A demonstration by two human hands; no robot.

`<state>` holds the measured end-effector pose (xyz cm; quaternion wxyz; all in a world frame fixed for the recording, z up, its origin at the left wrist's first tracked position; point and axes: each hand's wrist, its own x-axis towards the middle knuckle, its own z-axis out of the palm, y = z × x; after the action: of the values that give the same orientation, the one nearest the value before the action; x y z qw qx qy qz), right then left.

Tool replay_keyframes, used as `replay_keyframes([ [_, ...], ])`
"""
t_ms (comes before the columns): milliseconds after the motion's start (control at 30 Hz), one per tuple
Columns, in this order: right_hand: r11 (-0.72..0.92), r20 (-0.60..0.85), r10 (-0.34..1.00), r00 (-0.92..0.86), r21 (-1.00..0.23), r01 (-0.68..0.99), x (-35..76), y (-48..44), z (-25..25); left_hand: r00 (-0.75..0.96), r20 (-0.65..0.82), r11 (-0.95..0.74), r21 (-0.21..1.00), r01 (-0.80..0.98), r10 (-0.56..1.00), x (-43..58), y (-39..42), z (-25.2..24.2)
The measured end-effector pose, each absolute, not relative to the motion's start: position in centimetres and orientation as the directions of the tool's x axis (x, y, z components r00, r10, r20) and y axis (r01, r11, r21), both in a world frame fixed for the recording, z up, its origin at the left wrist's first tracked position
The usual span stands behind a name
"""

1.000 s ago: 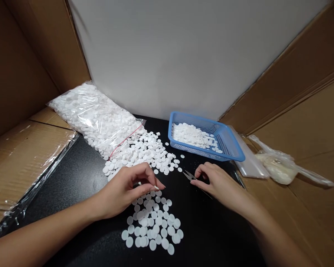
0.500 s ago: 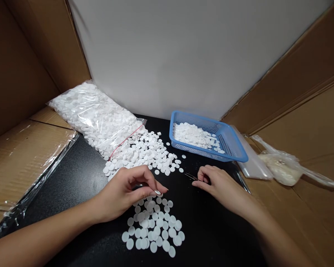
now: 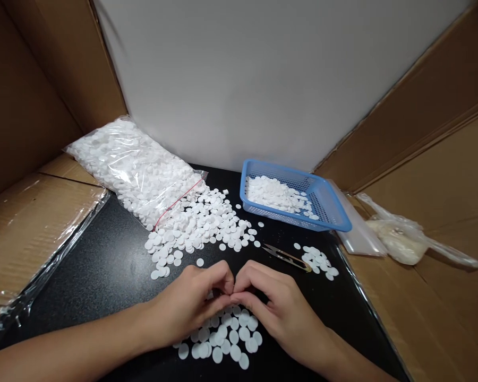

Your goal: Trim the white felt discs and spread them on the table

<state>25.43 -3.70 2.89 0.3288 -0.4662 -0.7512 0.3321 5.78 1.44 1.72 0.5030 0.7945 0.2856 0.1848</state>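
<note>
My left hand (image 3: 187,300) and my right hand (image 3: 274,307) meet fingertip to fingertip over loose white discs (image 3: 223,339) on the black table (image 3: 103,276). Both hands are closed in a pinch; whatever lies between the fingertips is too small or hidden to make out. Beyond my right hand lie small metal snips (image 3: 287,257), with nothing touching them. A small group of white discs (image 3: 319,261) is to the right of the snips. Farther off, a larger heap of discs (image 3: 199,223) spills from a clear plastic bag (image 3: 131,164).
A blue basket (image 3: 295,216) at the back right holds more white discs. To its right are flat clear plastic sheets (image 3: 360,228) and a knotted plastic bag (image 3: 402,239) on cardboard. A pale wall (image 3: 263,79) rises behind the table.
My right hand has let go of the snips and moved left and nearer, to my left fingertips. My left hand has moved slightly nearer. The disc group beside the snips now shows.
</note>
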Motion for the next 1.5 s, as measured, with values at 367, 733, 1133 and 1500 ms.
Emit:
replay_keyframes([
  [367,0.000,0.183,0.981,0.060,-0.311,0.951,38.7,0.5,1.0,0.939,0.089,-0.699,0.692,0.181,0.331,4.2,3.1,1.0],
  [733,0.294,0.231,0.953,-0.197,-0.541,0.788,30.2,-0.2,1.0,0.963,0.076,-0.618,0.779,0.105,0.258,4.5,2.8,2.5],
  [1133,0.343,0.068,0.932,-0.355,-0.476,0.810,28.4,2.5,0.5,0.959,0.005,-0.503,0.852,0.144,0.282,4.0,3.4,2.9],
  [1500,0.650,0.325,0.752,-0.574,-0.223,0.726,26.9,1.4,-0.7,0.666,-0.025,-0.316,0.866,0.387,0.746,4.1,4.1,1.9],
])
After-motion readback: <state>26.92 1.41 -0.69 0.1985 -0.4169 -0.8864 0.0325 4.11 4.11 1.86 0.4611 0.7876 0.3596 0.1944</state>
